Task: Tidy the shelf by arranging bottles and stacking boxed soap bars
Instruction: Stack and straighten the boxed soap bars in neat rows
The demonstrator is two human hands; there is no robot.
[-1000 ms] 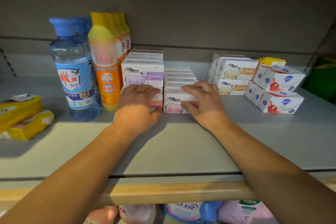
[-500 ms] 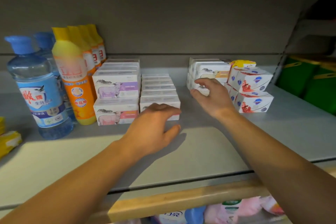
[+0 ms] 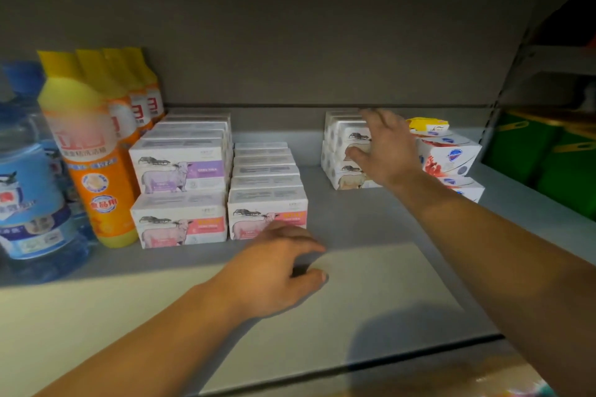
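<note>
White sheep-print soap boxes stand in a two-high stack [image 3: 180, 193] beside a single-layer row [image 3: 267, 200] at mid-shelf. A separate stack of beige sheep boxes [image 3: 346, 151] sits further right. My right hand [image 3: 383, 151] reaches over that stack with fingers spread, in front of its top boxes; contact is unclear. My left hand [image 3: 277, 267] hovers low over the grey shelf [image 3: 371, 284], fingers loosely curled, holding nothing, just in front of the single-layer row. Orange-and-yellow bottles [image 3: 87, 151] and blue bottles [image 3: 29, 190] line the left.
Red-and-white soap boxes [image 3: 451, 158] are stacked at the far right with a yellow packet [image 3: 427, 124] behind them. Green containers [image 3: 548, 151] fill the neighbouring bay. The shelf's back wall rises close behind the boxes.
Both hands left the middle soap rows. My right hand moved right and back onto the beige stack. My left hand drew back toward the front. The view swung right.
</note>
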